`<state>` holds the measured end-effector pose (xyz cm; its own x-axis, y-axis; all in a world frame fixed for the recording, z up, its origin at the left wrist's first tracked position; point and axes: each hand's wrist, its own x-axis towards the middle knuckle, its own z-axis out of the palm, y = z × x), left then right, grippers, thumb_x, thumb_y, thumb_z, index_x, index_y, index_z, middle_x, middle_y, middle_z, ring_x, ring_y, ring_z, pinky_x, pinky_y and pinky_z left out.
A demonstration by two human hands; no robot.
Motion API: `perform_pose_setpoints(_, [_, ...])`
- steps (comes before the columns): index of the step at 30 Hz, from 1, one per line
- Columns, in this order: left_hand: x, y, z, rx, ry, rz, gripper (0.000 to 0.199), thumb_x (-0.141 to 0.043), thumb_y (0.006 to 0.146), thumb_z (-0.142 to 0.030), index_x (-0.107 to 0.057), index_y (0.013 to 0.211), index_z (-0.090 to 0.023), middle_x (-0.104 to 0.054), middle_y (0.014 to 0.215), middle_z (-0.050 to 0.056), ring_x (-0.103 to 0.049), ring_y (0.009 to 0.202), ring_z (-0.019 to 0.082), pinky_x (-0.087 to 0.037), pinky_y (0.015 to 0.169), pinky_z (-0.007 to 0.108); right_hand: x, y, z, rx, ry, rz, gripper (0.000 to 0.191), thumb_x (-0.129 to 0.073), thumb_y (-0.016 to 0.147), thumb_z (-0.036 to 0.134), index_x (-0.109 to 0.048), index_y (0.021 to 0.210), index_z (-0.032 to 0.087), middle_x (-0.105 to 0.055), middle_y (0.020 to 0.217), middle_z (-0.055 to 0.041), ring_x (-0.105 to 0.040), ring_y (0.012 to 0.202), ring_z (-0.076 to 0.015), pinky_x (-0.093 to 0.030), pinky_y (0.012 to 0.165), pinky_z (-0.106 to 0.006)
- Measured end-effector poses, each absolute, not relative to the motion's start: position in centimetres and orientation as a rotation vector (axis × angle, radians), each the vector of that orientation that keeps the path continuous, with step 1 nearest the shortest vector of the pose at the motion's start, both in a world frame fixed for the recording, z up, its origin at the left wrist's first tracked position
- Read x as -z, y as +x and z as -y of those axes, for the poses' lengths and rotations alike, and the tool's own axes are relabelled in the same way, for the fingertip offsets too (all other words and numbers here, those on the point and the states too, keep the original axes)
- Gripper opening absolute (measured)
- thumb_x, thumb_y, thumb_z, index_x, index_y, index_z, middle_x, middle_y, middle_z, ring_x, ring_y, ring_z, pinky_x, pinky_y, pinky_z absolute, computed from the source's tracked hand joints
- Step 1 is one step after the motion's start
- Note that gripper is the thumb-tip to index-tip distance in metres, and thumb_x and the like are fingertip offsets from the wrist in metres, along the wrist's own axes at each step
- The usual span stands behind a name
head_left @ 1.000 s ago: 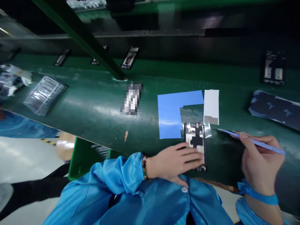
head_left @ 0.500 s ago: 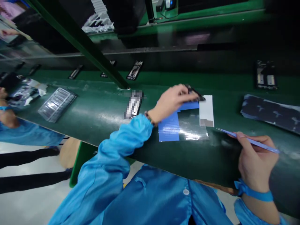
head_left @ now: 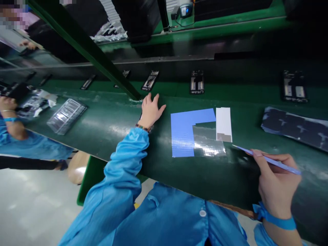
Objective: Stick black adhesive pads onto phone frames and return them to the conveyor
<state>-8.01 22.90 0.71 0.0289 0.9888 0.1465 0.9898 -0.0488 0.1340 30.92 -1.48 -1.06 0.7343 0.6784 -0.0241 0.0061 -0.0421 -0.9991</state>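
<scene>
My left hand point(head_left: 150, 111) reaches out over the bench with its fingers spread. Beneath it lies a phone frame, almost wholly hidden; whether the fingers touch it I cannot tell. In my right hand point(head_left: 278, 181) is a pair of blue tweezers point(head_left: 274, 161), held like a pen with the tip pointing left. Just beyond that tip lies a white strip with a grey end point(head_left: 223, 121). An L-shaped blue sheet point(head_left: 182, 136) is left of the strip, with clear film point(head_left: 210, 145) beside it.
Phone frames lie along the back, including one behind the blue sheet point(head_left: 197, 82) and another at right point(head_left: 294, 86). Dark sheets point(head_left: 294, 126) are stacked at right. A green post point(head_left: 102, 59) rises near my left hand. Clear trays point(head_left: 67, 116) and a co-worker's arm point(head_left: 14, 126) are at left.
My left hand has let go of a phone frame and swung left over another one. A phone frame now lies at the back, behind the blue sheet. My right hand keeps the tweezers.
</scene>
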Motion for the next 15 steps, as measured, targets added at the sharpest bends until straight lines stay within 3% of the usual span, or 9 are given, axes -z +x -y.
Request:
perform_pose_setpoints(4, [-0.6,-11.7,-16.0,0.168,-2.092,2.317,0.06,-0.047,0.115,-0.045,-0.053,0.171,-0.025,-0.049,0.173,0.026,-0.052,0.154,0.048,-0.047,0.122,0.068,1.2,30.8,1.4,-0.583,-1.533,0.603,0.053,-0.109,0.063,0.048,-0.065,0.084,0.026,-0.079,0.087,-0.0012,-0.082,0.091,-0.022,-0.063,0.117,-0.048])
perform_pose_setpoints(7, [-1.0,-13.1,-12.7,0.152,-2.166,2.264,0.055,-0.052,0.114,-0.045,-0.059,0.165,-0.027,-0.065,0.153,0.025,-0.061,0.142,0.045,-0.051,0.118,0.067,1.4,30.8,1.4,-0.578,-1.523,0.61,0.053,-0.109,0.062,0.048,-0.065,0.083,0.026,-0.079,0.087,-0.0015,-0.082,0.09,-0.0233,-0.061,0.119,-0.052])
perform_pose_setpoints(9, [-1.4,-13.7,-11.2,0.22,-2.242,2.28,0.064,-0.07,0.104,-0.046,-0.059,0.163,-0.023,-0.073,0.137,0.022,-0.065,0.133,0.044,-0.054,0.116,0.063,1.5,30.9,1.4,-0.585,-1.526,0.613,0.054,-0.109,0.062,0.049,-0.065,0.083,0.026,-0.079,0.087,-0.002,-0.082,0.09,-0.0239,-0.061,0.12,-0.053])
perform_pose_setpoints(12, [-2.0,-14.2,-9.5,0.504,-2.295,2.441,0.096,-0.09,0.085,-0.043,-0.048,0.167,-0.017,-0.075,0.13,0.017,-0.071,0.124,0.04,-0.061,0.109,0.057,1.7,30.8,1.5,-0.58,-1.551,0.622,0.053,-0.108,0.062,0.05,-0.065,0.082,0.026,-0.079,0.087,-0.003,-0.083,0.09,-0.0247,-0.062,0.117,-0.053])
perform_pose_setpoints(15, [-3.0,-13.6,-8.1,0.949,-2.361,2.639,0.103,-0.089,0.087,-0.046,-0.037,0.171,-0.019,-0.077,0.127,0.013,-0.078,0.109,0.032,-0.067,0.097,0.05,1.9,30.9,1.7,-0.59,-1.56,0.632,0.055,-0.108,0.062,0.053,-0.064,0.082,0.026,-0.079,0.088,-0.003,-0.082,0.09,-0.0253,-0.064,0.111,-0.052])
